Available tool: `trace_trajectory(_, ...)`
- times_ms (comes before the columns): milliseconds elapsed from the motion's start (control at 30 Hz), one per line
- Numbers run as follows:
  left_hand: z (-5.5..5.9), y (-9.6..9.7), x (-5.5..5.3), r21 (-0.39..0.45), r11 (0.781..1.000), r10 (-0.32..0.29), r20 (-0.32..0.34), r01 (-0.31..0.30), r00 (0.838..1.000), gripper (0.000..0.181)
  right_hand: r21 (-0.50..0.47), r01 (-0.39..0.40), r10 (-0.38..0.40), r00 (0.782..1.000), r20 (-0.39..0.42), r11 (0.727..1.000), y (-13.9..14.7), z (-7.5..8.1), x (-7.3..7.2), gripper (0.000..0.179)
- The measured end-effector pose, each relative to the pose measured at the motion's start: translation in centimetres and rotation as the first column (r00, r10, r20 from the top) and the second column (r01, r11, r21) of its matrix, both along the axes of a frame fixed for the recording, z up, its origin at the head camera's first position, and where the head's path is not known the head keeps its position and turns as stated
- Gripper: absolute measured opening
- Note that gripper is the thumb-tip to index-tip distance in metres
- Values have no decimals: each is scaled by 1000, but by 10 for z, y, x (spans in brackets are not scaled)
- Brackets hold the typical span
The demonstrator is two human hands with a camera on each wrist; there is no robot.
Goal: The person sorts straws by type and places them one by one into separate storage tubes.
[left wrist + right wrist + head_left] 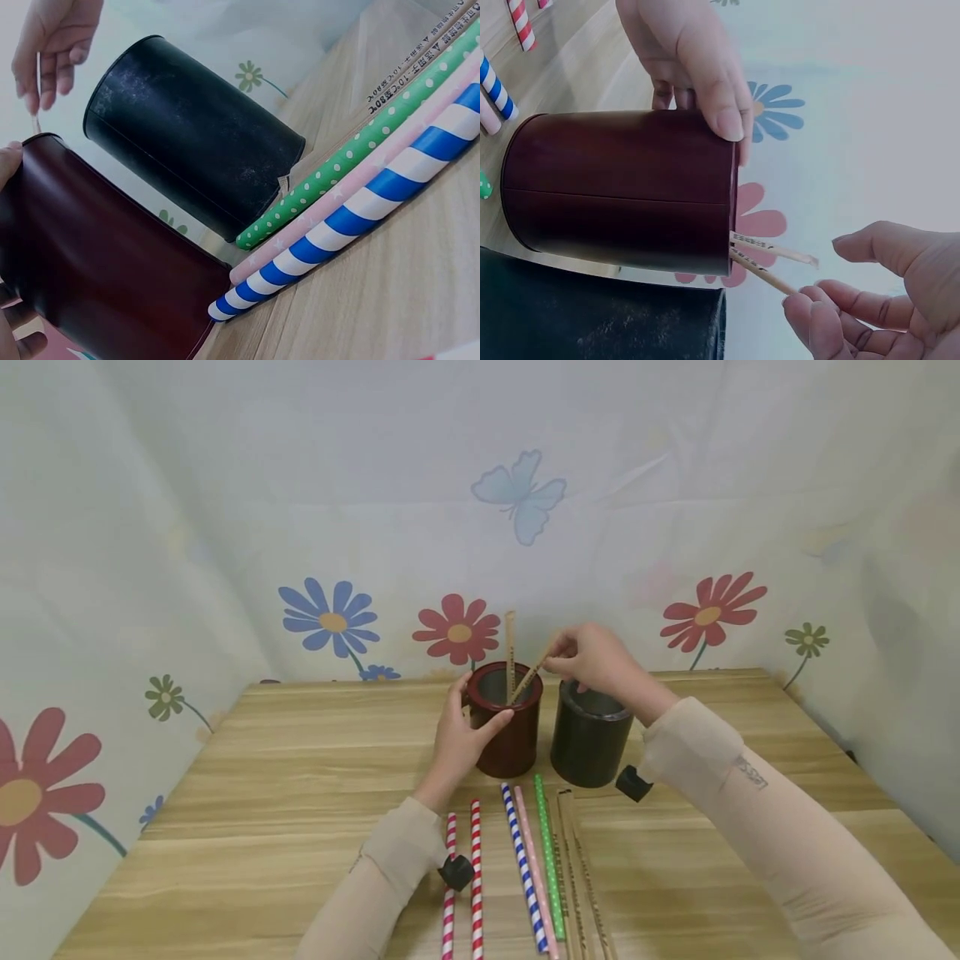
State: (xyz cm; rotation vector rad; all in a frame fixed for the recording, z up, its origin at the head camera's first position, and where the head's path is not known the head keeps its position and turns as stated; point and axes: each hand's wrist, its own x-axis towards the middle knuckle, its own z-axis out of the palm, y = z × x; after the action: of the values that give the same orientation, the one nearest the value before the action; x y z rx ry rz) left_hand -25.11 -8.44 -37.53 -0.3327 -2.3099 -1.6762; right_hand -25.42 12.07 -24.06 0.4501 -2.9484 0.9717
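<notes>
Right hand pinches leaning brown straw in red-brown cup; left hand grips that cup's side.
Leaning straw: lower end inside cup, long axis 7-to-1 o'clock, top toward right hand; cup at right hand's 8 o'clock, left hand's 3 o'clock. Left nearer the cup, touching; right nearer the straw, fingertips at its upper end. Left thumb by near rim, fingers round the 9 o'clock side. Count: 2 cups, red-brown plus black cup just beside at 3 o'clock; 2 brown straws in cup, the other, upright straw, near vertical. On table, toward 6 o'clock: 1 magenta-striped straw, 1 red-striped straw, 1 blue-striped straw, 1 pink straw, 1 green straw; loose brown straws overlap, two or three, can't tell.
</notes>
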Motion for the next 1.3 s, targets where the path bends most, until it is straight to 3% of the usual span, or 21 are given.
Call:
trace_trajectory(200,-4,0,1,-4,1000,-2,15,2,1000,86,-20,-38,38,999,-27,999,11,-2,20,21)
trace_trajectory(433,-3,1,1,-19,1000,4,7,-4,1000,85,-23,-23,21,996,-82,999,20,1,47,24)
trace_trajectory(633,-2,2,0,-21,1000,8,-2,-8,1000,86,-34,-42,40,996,-79,999,27,-1,69,25)
trace_trajectory(900,0,0,0,-12,1000,2,-5,-2,1000,86,2,-88,88,993,-75,996,31,-24,92,29)
trace_trajectory(1300,2,0,0,-3,1000,-9,-5,9,1000,86,-22,-88,88,996,-28,996,32,-51,107,32)
